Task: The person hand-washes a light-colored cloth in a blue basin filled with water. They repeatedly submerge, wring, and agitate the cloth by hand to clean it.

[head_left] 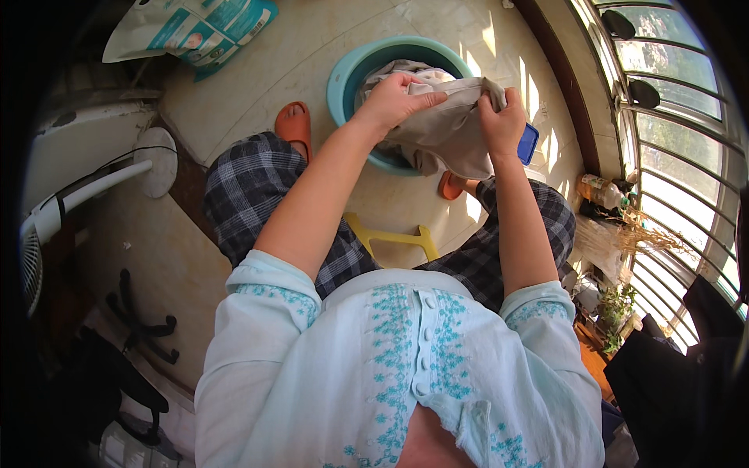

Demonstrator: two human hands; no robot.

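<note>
Both my hands hold up a beige cloth garment (447,131) over a teal plastic basin (341,88) on the floor. My left hand (401,102) pinches its upper left part between thumb and fingers. The upper right corner is gripped in my right hand (504,120), with a fold bunched above the fist. From there the cloth hangs down across the basin's near rim. More light-coloured fabric (404,67) lies heaped inside the basin, partly covered by my left hand and the garment. Whether the basin holds water cannot be seen.
A blue plastic object (528,144) lies right of the basin. Between my legs stands a yellow stool (398,237). A white-and-teal printed bag (199,35) is at upper left, a white fan (88,187) at left. Along the barred window (679,152) are a bottle (600,190) and plants (614,310).
</note>
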